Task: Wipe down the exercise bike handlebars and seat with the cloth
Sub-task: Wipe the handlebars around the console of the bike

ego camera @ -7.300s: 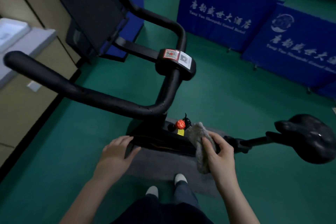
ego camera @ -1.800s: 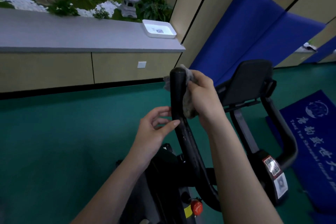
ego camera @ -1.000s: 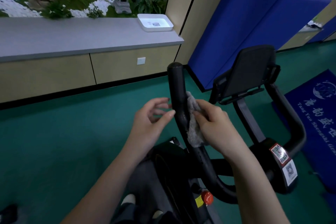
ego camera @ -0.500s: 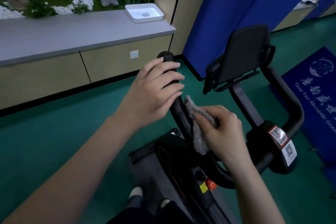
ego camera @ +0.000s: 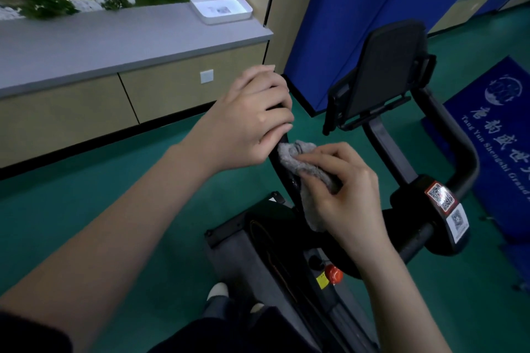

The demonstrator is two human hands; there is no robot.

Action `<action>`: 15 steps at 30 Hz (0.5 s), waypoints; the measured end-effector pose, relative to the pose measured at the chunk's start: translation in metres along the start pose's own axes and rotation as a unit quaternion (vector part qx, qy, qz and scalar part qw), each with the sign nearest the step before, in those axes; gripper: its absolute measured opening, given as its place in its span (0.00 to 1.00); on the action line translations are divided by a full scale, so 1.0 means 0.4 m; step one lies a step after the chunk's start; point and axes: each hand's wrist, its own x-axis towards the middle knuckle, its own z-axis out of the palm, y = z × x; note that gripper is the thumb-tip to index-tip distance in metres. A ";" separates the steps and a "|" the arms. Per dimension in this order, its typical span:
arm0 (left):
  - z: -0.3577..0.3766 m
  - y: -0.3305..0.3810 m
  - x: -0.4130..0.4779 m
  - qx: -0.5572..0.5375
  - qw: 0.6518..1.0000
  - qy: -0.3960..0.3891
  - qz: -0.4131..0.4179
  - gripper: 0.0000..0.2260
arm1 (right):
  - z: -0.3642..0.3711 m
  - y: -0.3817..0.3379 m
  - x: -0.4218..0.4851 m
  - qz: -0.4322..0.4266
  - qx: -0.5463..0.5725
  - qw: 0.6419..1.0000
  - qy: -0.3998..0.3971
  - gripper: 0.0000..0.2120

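Since a second ago, on the black tubular handlebars, my left hand has gone from beside the near bar up to its tip. Its grip is now curled round that end, steadying it. My right hand sits just beneath, its grip pinched on the crumpled grey terry cloth, which is pressed to the bar. I judge the covered tip may go unwiped, and the cloth's hanging tail could snag above the small red knob. I cannot see the seat.
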 end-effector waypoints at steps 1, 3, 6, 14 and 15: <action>0.001 -0.001 0.004 0.007 1.000 -0.008 0.004 0.09 | 0.007 -0.004 0.002 -0.011 -0.010 1.000 -0.002 0.11; 0.003 -0.002 0.012 0.012 1.000 -0.018 0.007 0.11 | 0.011 -0.009 0.005 -0.039 -0.023 0.999 -0.027 0.11; 0.009 -0.001 0.017 0.005 1.000 -0.013 -0.004 0.11 | -0.019 0.009 -0.012 -0.082 -0.025 0.993 -0.078 0.11; 0.027 0.005 0.021 -0.005 0.999 0.012 -0.036 0.10 | -0.006 0.015 -0.019 -0.090 0.001 0.994 -0.060 0.12; 0.027 0.004 0.021 -0.006 0.999 0.010 -0.040 0.10 | -0.011 0.020 -0.020 -0.101 0.000 0.992 -0.075 0.12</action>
